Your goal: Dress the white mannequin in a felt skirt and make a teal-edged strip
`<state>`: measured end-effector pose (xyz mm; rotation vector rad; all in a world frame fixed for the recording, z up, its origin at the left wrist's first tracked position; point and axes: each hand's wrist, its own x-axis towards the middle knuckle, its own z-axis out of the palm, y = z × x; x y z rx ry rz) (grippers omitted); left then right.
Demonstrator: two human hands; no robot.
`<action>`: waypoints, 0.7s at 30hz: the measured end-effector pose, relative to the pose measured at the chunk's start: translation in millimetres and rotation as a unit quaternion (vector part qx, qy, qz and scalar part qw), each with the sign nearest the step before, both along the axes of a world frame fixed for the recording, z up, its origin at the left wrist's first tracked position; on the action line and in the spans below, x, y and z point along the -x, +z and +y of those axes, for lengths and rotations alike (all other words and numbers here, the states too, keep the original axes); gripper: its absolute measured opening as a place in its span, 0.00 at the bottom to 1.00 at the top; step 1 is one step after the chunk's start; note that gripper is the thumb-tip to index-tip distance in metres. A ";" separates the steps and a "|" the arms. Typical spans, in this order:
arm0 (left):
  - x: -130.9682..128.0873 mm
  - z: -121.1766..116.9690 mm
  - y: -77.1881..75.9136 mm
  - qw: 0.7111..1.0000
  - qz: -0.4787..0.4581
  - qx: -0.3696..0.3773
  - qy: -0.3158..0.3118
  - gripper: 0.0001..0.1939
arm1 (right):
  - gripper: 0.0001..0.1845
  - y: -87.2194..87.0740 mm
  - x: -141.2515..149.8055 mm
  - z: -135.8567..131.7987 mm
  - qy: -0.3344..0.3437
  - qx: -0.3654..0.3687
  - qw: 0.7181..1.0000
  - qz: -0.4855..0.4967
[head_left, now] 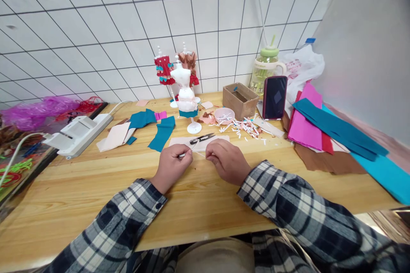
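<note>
My left hand (174,164) and my right hand (226,160) are close together over the near middle of the table, fingers pinched. A thin white strip (200,154) runs between their fingertips. Just beyond them a small pair of dark thread snips (202,138) lies on a pale sheet of paper (221,138). Behind that stands a white miniature dress form (185,81), with a teal paper band (188,114) around its lower edge. My fingers partly hide the strip's ends.
Teal paper (162,133) and pale pink pieces (117,135) lie left, near a power strip (81,134). White scraps (248,128), a cardboard box (240,100), a phone (274,98) and stacked coloured paper (339,126) are right. Two dressed forms (165,70) stand behind.
</note>
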<state>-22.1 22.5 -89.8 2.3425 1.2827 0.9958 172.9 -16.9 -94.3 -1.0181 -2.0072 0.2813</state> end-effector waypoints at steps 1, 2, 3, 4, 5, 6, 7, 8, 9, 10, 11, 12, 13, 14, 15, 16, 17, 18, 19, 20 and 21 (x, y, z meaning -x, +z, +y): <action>1.6 2.7 -0.5 0.999 -0.035 0.025 0.020 0.13 | 0.07 0.8 0.5 -1.4 0.009 -0.006 1.000 -0.002; 5.6 7.5 -1.1 0.996 -0.068 0.040 0.051 0.13 | 0.07 1.5 0.1 -2.5 0.015 -0.011 1.000 0.003; 12.0 14.5 -1.6 0.990 -0.098 0.038 0.093 0.12 | 0.08 2.1 -1.2 -3.1 0.016 -0.015 1.000 0.014; 20.9 23.4 -2.1 0.982 -0.116 0.023 0.145 0.12 | 0.08 2.6 -3.4 -2.9 0.014 -0.016 0.999 0.031; 31.8 33.6 -2.6 0.974 -0.115 0.001 0.196 0.13 | 0.08 2.8 -6.3 -2.0 0.007 -0.013 0.999 0.050; 43.8 44.1 -3.2 0.969 -0.087 -0.025 0.230 0.14 | 0.07 2.6 -9.7 -0.3 -0.005 -0.004 0.997 0.070; 55.9 54.2 -3.9 0.971 -0.027 -0.043 0.234 0.15 | 0.06 1.9 -13.2 2.2 -0.019 0.012 0.996 0.089; 66.8 62.7 -4.6 0.974 0.057 -0.052 0.212 0.16 | 0.05 0.8 -16.4 5.2 -0.034 0.035 0.993 0.105; 75.7 68.8 -5.1 0.970 0.136 -0.062 0.190 0.18 | 0.05 -0.7 -19.2 8.4 -0.047 0.061 0.990 0.118; 81.5 71.9 -5.2 0.961 0.197 -0.067 0.180 0.20 | 0.04 -2.4 -21.2 11.5 -0.054 0.087 0.987 0.127; 83.9 71.9 -4.8 0.951 0.242 -0.070 0.177 0.21 | 0.04 -4.2 -22.5 14.2 -0.054 0.111 0.983 0.133; 82.8 68.9 -3.6 0.942 0.268 -0.079 0.185 0.22 | 0.04 -5.8 -23.0 16.3 -0.049 0.130 0.981 0.134; 78.5 63.3 -1.5 0.935 0.275 -0.094 0.202 0.22 | 0.04 -7.1 -22.8 17.6 -0.041 0.142 0.980 0.131; 71.7 55.9 1.2 0.930 0.269 -0.117 0.221 0.20 | 0.04 -8.0 -22.1 18.2 -0.030 0.148 0.981 0.122; 63.2 47.5 4.3 0.927 0.252 -0.147 0.236 0.18 | 0.04 -8.6 -21.1 18.2 -0.018 0.150 0.982 0.110; 53.8 38.9 7.3 0.930 0.229 -0.172 0.232 0.16 | 0.04 -8.8 -19.9 17.7 -0.008 0.150 0.984 0.098; 44.5 30.8 9.9 0.940 0.211 -0.180 0.199 0.15 | 0.04 -8.8 -18.7 17.0 0.001 0.148 0.985 0.087; 35.8 23.6 11.6 0.954 0.194 -0.175 0.149 0.15 | 0.04 -8.7 -17.5 16.3 0.007 0.146 0.986 0.080; 28.1 17.6 12.2 0.968 0.176 -0.157 0.091 0.15 | 0.04 -8.5 -16.6 15.7 0.010 0.144 0.986 0.078; 21.7 12.8 11.7 0.977 0.159 -0.135 0.039 0.15 | 0.04 -8.3 -15.8 15.2 0.010 0.143 0.987 0.077; 16.7 9.3 10.2 0.982 0.149 -0.114 0.000 0.15 | 0.04 -8.1 -15.2 14.9 0.007 0.142 0.987 0.078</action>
